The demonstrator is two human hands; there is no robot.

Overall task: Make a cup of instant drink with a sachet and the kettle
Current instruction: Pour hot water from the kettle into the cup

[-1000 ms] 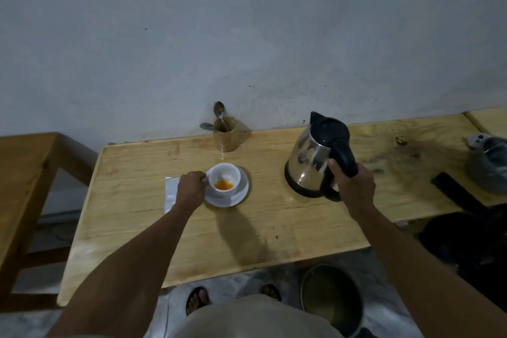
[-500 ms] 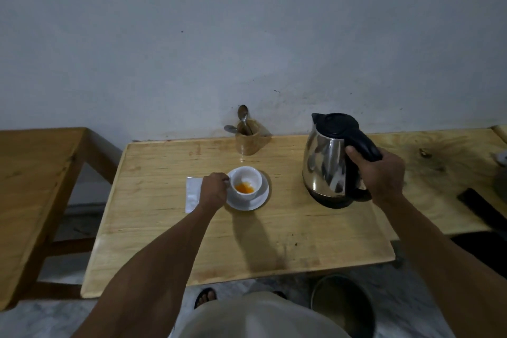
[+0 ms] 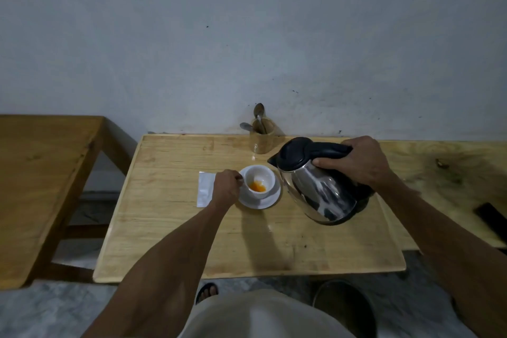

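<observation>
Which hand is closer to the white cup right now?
Left. The left hand holds the white cup at its handle side; the right hand is beyond the cup, gripping the tilted kettle.

No readable text, labels, brands, numbers or signs anywhere in the frame. Kettle [image 3: 318, 186], right of centre: plain steel body and black lid, no logo legible. Sachet [image 3: 205, 192], left of centre: blank white face, no print visible. Cup [image 3: 259, 181] and saucer [image 3: 263, 202], centre: plain white, unmarked. Wooden holder [image 3: 262, 137] with spoons, upper centre: no marking. Wall, upper half: only small dark specks, no writing. Dark flat object at the right edge [image 3: 491, 218]: too dim to tell.
</observation>
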